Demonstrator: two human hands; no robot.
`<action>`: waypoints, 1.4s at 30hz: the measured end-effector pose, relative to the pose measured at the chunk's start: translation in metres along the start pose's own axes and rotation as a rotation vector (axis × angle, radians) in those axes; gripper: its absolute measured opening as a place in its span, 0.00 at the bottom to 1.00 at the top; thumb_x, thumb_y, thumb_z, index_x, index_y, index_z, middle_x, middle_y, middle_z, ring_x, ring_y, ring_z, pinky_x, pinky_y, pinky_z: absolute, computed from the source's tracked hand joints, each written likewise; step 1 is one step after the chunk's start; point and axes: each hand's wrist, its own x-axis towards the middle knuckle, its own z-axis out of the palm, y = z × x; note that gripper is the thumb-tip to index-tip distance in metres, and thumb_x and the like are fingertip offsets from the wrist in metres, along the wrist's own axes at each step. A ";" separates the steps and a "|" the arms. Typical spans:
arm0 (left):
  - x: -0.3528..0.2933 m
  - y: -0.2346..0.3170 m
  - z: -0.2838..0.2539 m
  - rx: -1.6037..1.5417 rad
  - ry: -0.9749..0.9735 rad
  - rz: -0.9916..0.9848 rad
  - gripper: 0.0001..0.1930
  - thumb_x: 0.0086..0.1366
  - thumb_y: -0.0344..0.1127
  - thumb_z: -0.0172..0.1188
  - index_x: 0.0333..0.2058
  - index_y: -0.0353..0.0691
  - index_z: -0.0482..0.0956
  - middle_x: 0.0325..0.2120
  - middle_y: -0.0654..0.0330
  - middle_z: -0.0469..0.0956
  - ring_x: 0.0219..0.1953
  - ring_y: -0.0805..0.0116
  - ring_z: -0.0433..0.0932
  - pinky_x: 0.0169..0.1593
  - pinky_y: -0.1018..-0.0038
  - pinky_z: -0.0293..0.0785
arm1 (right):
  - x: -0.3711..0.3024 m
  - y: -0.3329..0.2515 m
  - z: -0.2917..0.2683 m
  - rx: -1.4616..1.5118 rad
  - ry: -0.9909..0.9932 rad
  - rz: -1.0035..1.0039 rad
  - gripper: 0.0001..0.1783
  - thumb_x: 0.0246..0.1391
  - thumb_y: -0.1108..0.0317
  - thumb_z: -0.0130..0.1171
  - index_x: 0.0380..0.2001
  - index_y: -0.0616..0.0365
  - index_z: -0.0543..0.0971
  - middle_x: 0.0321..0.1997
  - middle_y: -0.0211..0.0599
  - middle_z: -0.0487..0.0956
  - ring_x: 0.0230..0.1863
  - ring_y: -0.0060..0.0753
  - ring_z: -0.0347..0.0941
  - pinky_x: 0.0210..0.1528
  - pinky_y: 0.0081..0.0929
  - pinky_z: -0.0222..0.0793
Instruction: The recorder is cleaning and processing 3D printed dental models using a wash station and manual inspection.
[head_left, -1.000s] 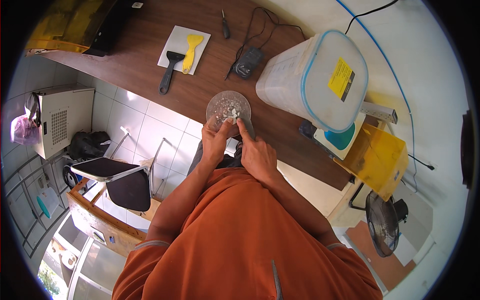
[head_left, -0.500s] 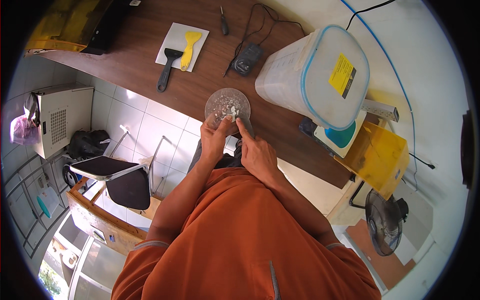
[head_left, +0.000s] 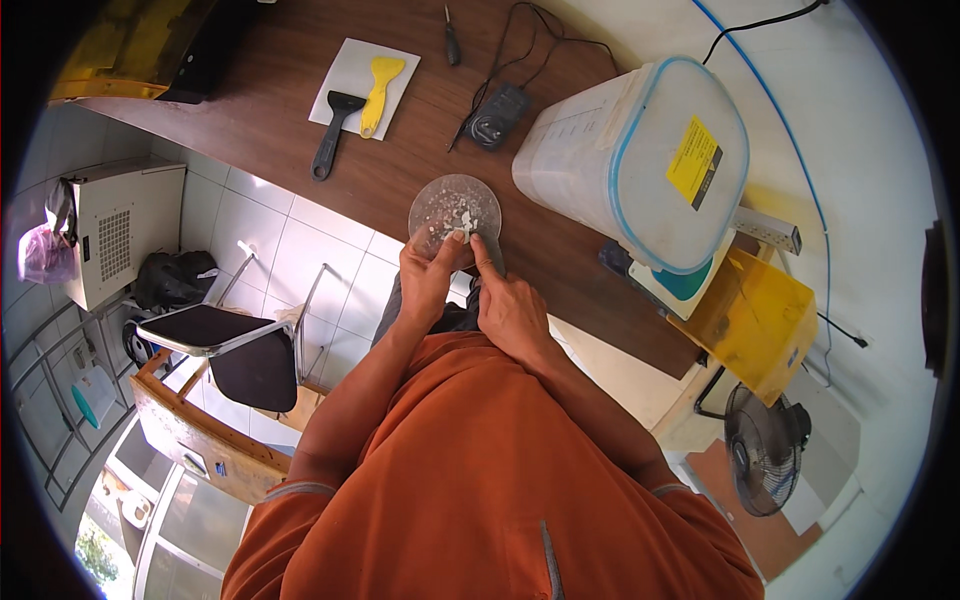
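Note:
A round, clear disc (head_left: 432, 198) like a shallow dish or lid lies at the desk's near edge, scattered with white flakes and crumbs (head_left: 466, 219). My left hand (head_left: 427, 285) is closed on its near rim, the thumb on top and the other fingers hidden beneath. From the right, my right hand (head_left: 511, 310) stretches its index finger onto the disc, the tip beside the left thumb and a small white clump. The remaining right fingers look folded and are mostly hidden. I cannot make out anything held in that hand.
A black scraper (head_left: 327, 143) and a yellow scraper (head_left: 379, 92) rest on a white sheet (head_left: 340, 70). Behind are a screwdriver (head_left: 452, 42) and a black power adapter (head_left: 497, 115). A large lidded plastic tub (head_left: 570, 140) stands right. A chair (head_left: 250, 375) is left.
The view has shifted slightly. Both hands stay at the disc in nearly the same pose, and the flakes look almost unchanged.

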 end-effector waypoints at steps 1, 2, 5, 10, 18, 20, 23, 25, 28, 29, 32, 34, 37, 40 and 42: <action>0.000 -0.002 0.000 0.000 0.001 0.001 0.09 0.73 0.27 0.60 0.48 0.30 0.80 0.39 0.57 0.85 0.40 0.69 0.86 0.47 0.70 0.87 | 0.000 -0.001 0.001 0.044 0.005 0.003 0.42 0.64 0.70 0.54 0.79 0.41 0.55 0.31 0.64 0.81 0.33 0.69 0.81 0.40 0.60 0.77; 0.000 -0.006 0.000 -0.028 0.005 0.015 0.09 0.73 0.28 0.61 0.48 0.31 0.82 0.39 0.58 0.86 0.39 0.71 0.85 0.45 0.72 0.85 | 0.001 -0.002 0.001 0.044 0.005 0.002 0.42 0.64 0.70 0.54 0.79 0.41 0.55 0.31 0.64 0.81 0.33 0.69 0.81 0.40 0.60 0.77; -0.001 -0.005 0.001 -0.019 0.009 0.029 0.09 0.73 0.30 0.62 0.48 0.32 0.82 0.39 0.59 0.86 0.39 0.72 0.85 0.43 0.73 0.84 | 0.002 -0.005 0.002 0.079 -0.001 0.020 0.41 0.64 0.71 0.54 0.79 0.44 0.55 0.29 0.65 0.81 0.33 0.70 0.80 0.40 0.61 0.76; 0.003 -0.014 -0.003 0.018 0.011 0.040 0.10 0.73 0.30 0.61 0.49 0.32 0.81 0.40 0.58 0.85 0.39 0.72 0.85 0.42 0.73 0.84 | 0.005 -0.017 0.003 0.104 -0.086 0.121 0.42 0.67 0.67 0.52 0.80 0.43 0.49 0.33 0.68 0.80 0.37 0.71 0.82 0.42 0.61 0.78; 0.004 -0.007 -0.001 -0.100 0.014 0.016 0.09 0.72 0.28 0.62 0.47 0.30 0.81 0.40 0.57 0.85 0.41 0.68 0.86 0.47 0.70 0.86 | 0.003 -0.006 0.001 0.002 0.043 0.015 0.40 0.65 0.68 0.54 0.79 0.41 0.56 0.31 0.64 0.80 0.33 0.67 0.82 0.39 0.58 0.79; 0.003 -0.003 0.001 -0.077 0.006 0.002 0.09 0.72 0.28 0.62 0.48 0.30 0.80 0.41 0.56 0.85 0.41 0.67 0.86 0.48 0.68 0.86 | 0.001 -0.001 0.004 0.108 0.091 -0.028 0.39 0.65 0.68 0.54 0.78 0.41 0.58 0.30 0.64 0.80 0.32 0.66 0.82 0.38 0.57 0.79; 0.003 -0.004 -0.002 -0.064 0.000 -0.012 0.09 0.72 0.27 0.62 0.47 0.30 0.80 0.41 0.55 0.85 0.41 0.65 0.86 0.48 0.67 0.87 | -0.005 -0.004 0.003 0.065 0.111 -0.040 0.39 0.65 0.69 0.55 0.78 0.41 0.60 0.30 0.63 0.80 0.31 0.64 0.82 0.38 0.56 0.79; 0.002 -0.002 -0.001 -0.075 0.001 -0.015 0.08 0.72 0.27 0.62 0.47 0.30 0.80 0.41 0.55 0.85 0.41 0.65 0.86 0.47 0.67 0.87 | -0.006 -0.008 0.001 0.015 0.093 -0.038 0.38 0.65 0.69 0.54 0.78 0.41 0.60 0.30 0.63 0.80 0.31 0.64 0.82 0.38 0.57 0.79; 0.002 -0.003 0.000 -0.027 0.021 0.011 0.07 0.72 0.30 0.63 0.45 0.35 0.83 0.36 0.62 0.85 0.34 0.75 0.84 0.36 0.76 0.80 | -0.006 -0.012 -0.002 0.005 0.073 -0.005 0.38 0.65 0.68 0.54 0.78 0.41 0.59 0.31 0.63 0.81 0.32 0.65 0.83 0.38 0.56 0.80; 0.002 -0.005 0.000 -0.029 0.017 0.015 0.07 0.73 0.30 0.63 0.45 0.35 0.83 0.36 0.62 0.85 0.34 0.75 0.84 0.36 0.76 0.81 | -0.006 -0.014 -0.003 0.006 0.071 -0.004 0.38 0.65 0.68 0.54 0.78 0.41 0.59 0.31 0.63 0.81 0.32 0.65 0.83 0.38 0.56 0.80; 0.003 -0.008 -0.001 -0.032 0.007 0.025 0.07 0.73 0.30 0.62 0.46 0.35 0.83 0.37 0.62 0.85 0.36 0.75 0.84 0.37 0.76 0.81 | -0.004 -0.017 -0.005 -0.025 0.025 0.033 0.39 0.65 0.67 0.54 0.78 0.42 0.58 0.32 0.64 0.81 0.34 0.66 0.83 0.39 0.56 0.80; 0.003 -0.010 -0.002 -0.034 0.002 0.030 0.07 0.73 0.30 0.62 0.46 0.36 0.83 0.38 0.62 0.85 0.37 0.75 0.84 0.38 0.76 0.81 | -0.002 -0.019 -0.004 -0.031 -0.035 0.069 0.41 0.65 0.67 0.54 0.79 0.44 0.55 0.32 0.65 0.82 0.35 0.68 0.83 0.40 0.57 0.80; 0.002 -0.010 -0.002 -0.017 0.016 0.025 0.08 0.74 0.31 0.62 0.47 0.36 0.83 0.38 0.62 0.85 0.37 0.75 0.84 0.38 0.76 0.81 | -0.002 -0.021 -0.001 0.021 -0.023 0.098 0.40 0.65 0.70 0.52 0.79 0.44 0.55 0.31 0.68 0.81 0.34 0.71 0.81 0.42 0.62 0.77; 0.002 -0.012 -0.003 -0.017 -0.005 0.030 0.08 0.74 0.31 0.62 0.47 0.35 0.83 0.38 0.62 0.85 0.37 0.75 0.84 0.39 0.76 0.82 | 0.000 -0.021 0.000 0.059 -0.078 0.106 0.41 0.66 0.67 0.52 0.79 0.45 0.51 0.33 0.66 0.82 0.36 0.70 0.83 0.42 0.60 0.79; 0.002 -0.016 -0.002 0.003 0.021 0.061 0.08 0.74 0.31 0.62 0.47 0.35 0.83 0.38 0.62 0.85 0.37 0.76 0.84 0.40 0.76 0.82 | 0.002 -0.026 0.001 0.098 -0.080 0.130 0.41 0.66 0.67 0.52 0.79 0.45 0.51 0.33 0.66 0.82 0.36 0.70 0.82 0.42 0.60 0.79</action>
